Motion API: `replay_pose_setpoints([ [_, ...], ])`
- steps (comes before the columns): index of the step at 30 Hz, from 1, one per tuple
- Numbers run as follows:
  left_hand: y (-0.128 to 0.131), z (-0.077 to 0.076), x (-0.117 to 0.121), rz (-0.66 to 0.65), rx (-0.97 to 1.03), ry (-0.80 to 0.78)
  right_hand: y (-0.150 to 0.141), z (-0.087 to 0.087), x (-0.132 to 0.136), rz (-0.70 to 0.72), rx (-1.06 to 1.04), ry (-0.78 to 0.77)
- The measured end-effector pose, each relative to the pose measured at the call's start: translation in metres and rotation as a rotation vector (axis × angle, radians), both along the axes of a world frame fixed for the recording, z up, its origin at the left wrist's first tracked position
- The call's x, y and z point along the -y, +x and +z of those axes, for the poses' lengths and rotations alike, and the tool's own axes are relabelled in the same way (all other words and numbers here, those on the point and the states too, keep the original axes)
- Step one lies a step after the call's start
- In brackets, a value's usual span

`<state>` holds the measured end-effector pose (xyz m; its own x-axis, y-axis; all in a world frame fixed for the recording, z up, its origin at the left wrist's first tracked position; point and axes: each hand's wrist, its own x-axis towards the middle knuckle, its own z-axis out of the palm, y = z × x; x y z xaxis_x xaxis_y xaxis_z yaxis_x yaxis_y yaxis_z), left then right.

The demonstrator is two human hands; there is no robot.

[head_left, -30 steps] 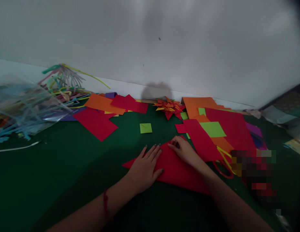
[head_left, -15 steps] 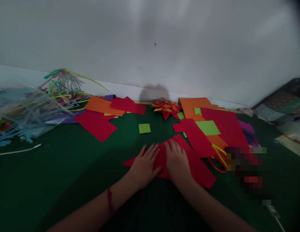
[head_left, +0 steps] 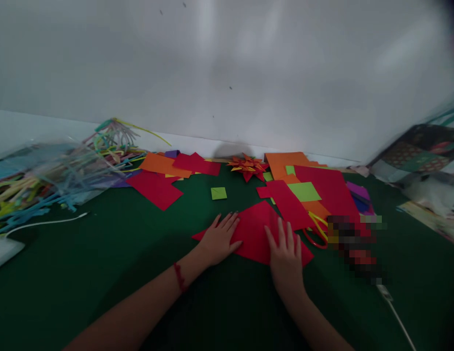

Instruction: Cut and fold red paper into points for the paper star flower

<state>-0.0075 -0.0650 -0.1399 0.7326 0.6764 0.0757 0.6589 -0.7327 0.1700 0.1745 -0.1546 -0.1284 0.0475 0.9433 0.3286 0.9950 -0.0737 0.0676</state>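
A folded sheet of red paper [head_left: 254,234] lies flat on the dark green table under both my hands. Its left end narrows to a point and its far edge peaks in the middle. My left hand [head_left: 218,241] rests flat on the left part, fingers stretched out. On the right part lies my right hand [head_left: 285,253], its fingers spread and pointing away from me. Just beyond the sheet sits a small folded green paper square [head_left: 218,193]. Farther back is a spiky red and orange paper flower [head_left: 247,166].
Red paper pieces [head_left: 155,187] and an orange sheet [head_left: 164,165] lie back left, beside a plastic bag [head_left: 76,165] and colourful pipe cleaners [head_left: 119,139]. At right are more sheets, a green paper [head_left: 304,191], yellow-and-red handled scissors [head_left: 316,234] and a blurred item with a white cable [head_left: 398,312].
My right hand has slid right and toward me along the red paper, its fingers spreading. The left hand stays on the left part. The camera view has shifted slightly.
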Motion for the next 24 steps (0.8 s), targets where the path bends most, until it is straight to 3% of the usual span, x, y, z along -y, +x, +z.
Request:
replay_pose_setpoints([
  [4, -0.002, 0.000, -0.001, -0.022, 0.022, -0.004, 0.028, -0.006, 0.023, -0.071, 0.030, 0.014],
  [8, -0.003, 0.000, -0.001, -0.025, 0.025, -0.001, 0.038, -0.005, 0.027, -0.061, -0.010, 0.051],
  [12, -0.003, 0.002, 0.001, -0.025, 0.009, 0.007, 0.021, 0.017, 0.000, -0.030, -0.132, 0.157],
  [15, -0.002, 0.002, 0.001, -0.020, 0.005, 0.036, -0.008, 0.028, -0.034, 0.091, -0.224, 0.150],
  [19, -0.003, 0.000, 0.001, -0.033, 0.007, 0.060, -0.037, 0.009, -0.068, 0.183, -0.271, 0.054],
  [24, -0.002, -0.002, 0.003, -0.019, 0.021, 0.068, -0.037, -0.015, -0.075, 0.159, -0.295, -0.020],
])
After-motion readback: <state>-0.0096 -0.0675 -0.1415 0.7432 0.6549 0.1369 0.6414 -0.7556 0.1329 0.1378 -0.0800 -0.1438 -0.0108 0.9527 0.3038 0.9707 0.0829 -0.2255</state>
